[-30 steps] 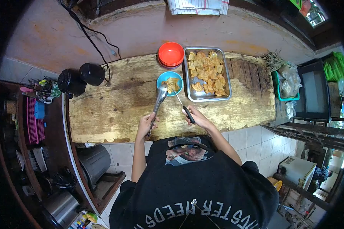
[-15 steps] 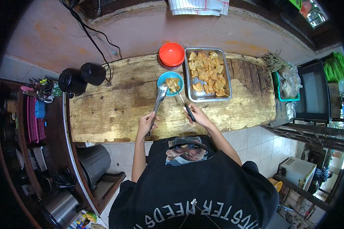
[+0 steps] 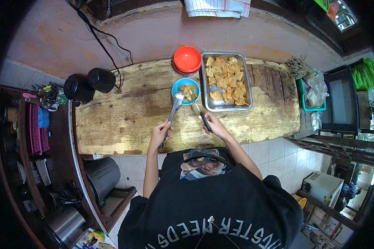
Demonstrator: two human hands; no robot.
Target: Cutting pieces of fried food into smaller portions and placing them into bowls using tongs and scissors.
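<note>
My left hand [image 3: 158, 136] is closed round metal tongs [image 3: 173, 111], whose broad tips reach into a small blue bowl [image 3: 174, 86]. In the bowl lie golden-brown fried food pieces [image 3: 188, 90]. My right hand [image 3: 214, 124] grips the black handle of a knife [image 3: 206, 123]. Its thin blade slants up to the pieces at the bowl's right side, where its tip is hard to make out. To the right of the bowl, a rectangular steel tray [image 3: 227, 109] holds many flat fried pieces [image 3: 225, 74].
Behind the blue bowl stands a stack of red bowls [image 3: 187, 59]. Two black lidded pots [image 3: 79, 89] sit at the left end of the worn wooden table [image 3: 124, 120]. Beyond the right end, a green basket [image 3: 306, 103] holds plastic bags. A striped cloth [image 3: 216, 7] hangs above.
The tongs' tips have shifted very slightly to the right in the bowl. My right hand and the knife stay almost in place.
</note>
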